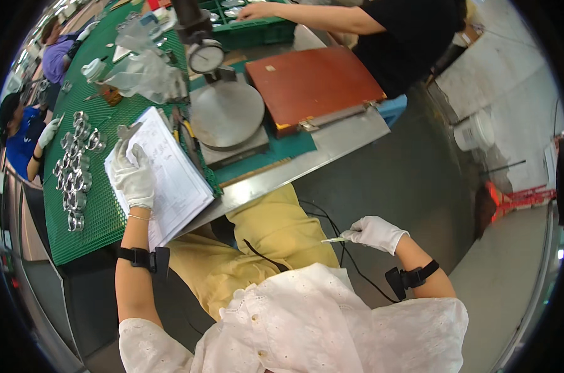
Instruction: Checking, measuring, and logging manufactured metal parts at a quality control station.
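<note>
My left hand [134, 177], in a white glove, lies on a stack of printed sheets [176, 180] at the table's left front. Its fingers stretch toward a grey metal clip [129, 130] at the top of the stack. Off to the right, above the floor, my gloved right hand [374, 234] is closed around a slim pale pen [334, 240], whose end sticks out to the left. Several shiny metal rings [77, 180] stand in a cluster left of the sheets, on green mesh matting [101, 230].
A dial gauge [206, 57] hangs over a round metal plate [226, 115]. Beside it lies a closed reddish-brown wooden case [313, 84]. Plastic bags [148, 74] lie farther back. A co-worker's arm [331, 18] reaches into a green crate [251, 34]; other people sit at the left.
</note>
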Motion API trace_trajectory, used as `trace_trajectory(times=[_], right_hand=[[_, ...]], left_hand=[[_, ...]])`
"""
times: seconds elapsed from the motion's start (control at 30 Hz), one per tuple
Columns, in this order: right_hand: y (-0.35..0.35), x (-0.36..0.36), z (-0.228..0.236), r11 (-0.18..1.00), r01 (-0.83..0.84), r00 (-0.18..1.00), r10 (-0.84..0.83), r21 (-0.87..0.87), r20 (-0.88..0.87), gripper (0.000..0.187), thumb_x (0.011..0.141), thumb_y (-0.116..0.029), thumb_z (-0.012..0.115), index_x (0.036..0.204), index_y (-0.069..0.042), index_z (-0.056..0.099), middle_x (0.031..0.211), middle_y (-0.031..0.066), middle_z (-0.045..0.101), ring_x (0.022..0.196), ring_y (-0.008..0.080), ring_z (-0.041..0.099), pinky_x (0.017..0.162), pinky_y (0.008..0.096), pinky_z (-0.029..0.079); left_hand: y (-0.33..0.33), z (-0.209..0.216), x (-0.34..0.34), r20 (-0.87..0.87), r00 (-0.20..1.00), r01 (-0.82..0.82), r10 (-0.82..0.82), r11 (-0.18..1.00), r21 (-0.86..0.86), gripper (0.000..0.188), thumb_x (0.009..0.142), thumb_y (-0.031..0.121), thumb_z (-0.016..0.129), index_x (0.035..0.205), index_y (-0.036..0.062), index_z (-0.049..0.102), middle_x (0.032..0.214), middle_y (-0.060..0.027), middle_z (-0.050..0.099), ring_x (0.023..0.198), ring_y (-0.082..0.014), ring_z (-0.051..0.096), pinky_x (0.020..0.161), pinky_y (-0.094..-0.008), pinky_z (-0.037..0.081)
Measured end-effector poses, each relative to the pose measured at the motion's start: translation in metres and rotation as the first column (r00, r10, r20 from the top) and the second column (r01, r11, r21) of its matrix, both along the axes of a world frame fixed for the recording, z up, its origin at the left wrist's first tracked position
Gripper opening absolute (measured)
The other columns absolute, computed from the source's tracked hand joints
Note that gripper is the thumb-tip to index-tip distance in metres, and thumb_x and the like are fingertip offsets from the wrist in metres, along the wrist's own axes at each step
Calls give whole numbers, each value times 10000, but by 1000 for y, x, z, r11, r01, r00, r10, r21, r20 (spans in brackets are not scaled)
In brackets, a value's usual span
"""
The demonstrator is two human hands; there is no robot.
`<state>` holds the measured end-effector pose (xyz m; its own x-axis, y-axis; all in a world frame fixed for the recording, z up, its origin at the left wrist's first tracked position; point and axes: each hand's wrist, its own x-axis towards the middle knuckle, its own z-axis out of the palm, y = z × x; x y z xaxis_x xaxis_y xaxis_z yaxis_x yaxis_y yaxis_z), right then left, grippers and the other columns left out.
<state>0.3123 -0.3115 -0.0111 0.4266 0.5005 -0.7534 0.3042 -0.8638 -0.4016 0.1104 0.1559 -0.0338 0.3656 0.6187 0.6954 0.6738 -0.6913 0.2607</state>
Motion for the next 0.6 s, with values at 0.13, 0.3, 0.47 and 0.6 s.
trace_trajectory(times=[0.13,0.3,0.47,0.6], right_hand=[[-21,-12,4,979,125,980,-148,-162,-135,410,862,-407,653,981,-19,712,779,145,664,745,254,603,733,340,476],[-41,-27,-4,982,77,992,-93,-171,-86,425,845,-409,655,985,-11,707,863,163,682,815,303,625,778,362,480],[-61,-53,-44,987,158,985,-158,-5,-75,385,875,-370,641,1004,-14,705,827,136,683,757,244,606,736,341,474],[-73,-66,-59,942,332,939,-324,50,-116,413,887,-376,642,1008,16,690,800,132,676,736,223,604,730,324,482]], left_hand=[[-37,12,11,35,974,221,-225,971,90,302,886,121,626,1163,15,569,1228,-176,568,1122,-348,546,951,-424,454],[-88,25,19,118,822,561,-558,828,11,276,844,-4,623,1113,26,570,1171,-181,583,1070,-336,568,875,-417,477],[-128,40,36,117,718,695,-686,714,-79,237,815,-10,631,1044,44,599,1050,-133,639,948,-295,616,843,-382,484],[-145,46,42,75,672,740,-737,664,-108,207,807,-4,638,1005,48,609,1042,-123,643,950,-297,616,841,-385,486]])
